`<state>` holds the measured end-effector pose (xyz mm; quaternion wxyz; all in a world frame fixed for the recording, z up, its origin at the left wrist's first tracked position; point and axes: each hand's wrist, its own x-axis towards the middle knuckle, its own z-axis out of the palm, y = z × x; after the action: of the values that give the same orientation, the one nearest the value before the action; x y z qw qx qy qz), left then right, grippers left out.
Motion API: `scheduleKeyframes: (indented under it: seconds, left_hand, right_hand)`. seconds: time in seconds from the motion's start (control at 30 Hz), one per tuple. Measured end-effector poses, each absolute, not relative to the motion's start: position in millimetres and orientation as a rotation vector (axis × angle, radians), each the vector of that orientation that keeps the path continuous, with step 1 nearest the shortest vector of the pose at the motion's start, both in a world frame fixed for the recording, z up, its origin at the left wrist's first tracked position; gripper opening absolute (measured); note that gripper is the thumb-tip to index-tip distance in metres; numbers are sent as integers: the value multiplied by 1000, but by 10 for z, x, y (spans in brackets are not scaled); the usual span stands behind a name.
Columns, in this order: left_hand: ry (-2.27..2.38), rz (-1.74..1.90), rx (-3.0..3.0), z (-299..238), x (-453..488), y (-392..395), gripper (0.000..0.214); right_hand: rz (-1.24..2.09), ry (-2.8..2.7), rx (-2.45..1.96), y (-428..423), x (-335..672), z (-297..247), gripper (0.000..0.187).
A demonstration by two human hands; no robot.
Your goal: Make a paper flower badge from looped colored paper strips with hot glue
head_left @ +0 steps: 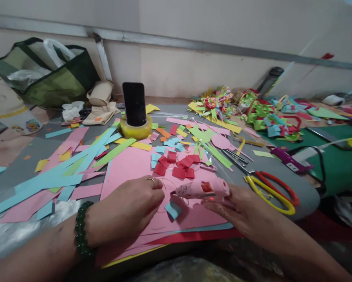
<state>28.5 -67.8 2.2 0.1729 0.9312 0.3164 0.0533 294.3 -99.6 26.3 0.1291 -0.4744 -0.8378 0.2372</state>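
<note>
Bag (pixel 65 82) w/ plastic (pixel 29 74); R fingers (pixel 221 211) grip glue gun (pixel 195 188), L fingers (pixel 152 196) curled, hold unclear.

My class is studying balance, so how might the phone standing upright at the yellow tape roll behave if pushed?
The phone would probably tip rather than slide, as it stands tall on its short end. The yellow tape roll at its base might steady it. The phone's flat body looks stiff and unlikely to roll.
</note>
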Motion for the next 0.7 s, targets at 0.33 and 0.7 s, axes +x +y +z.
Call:
scheduleKeyframes:
  seconds: [0.33,0.7]
  left_hand:
    - [895,141,2634,19,291,-668,19]
    - [894,118,2636,43,292,-666,20]
  right_hand:
    - [748,-2459,-1376,-965,2947,266,36]
    - [703,-2521,-1446,-1083,3019,325,35]
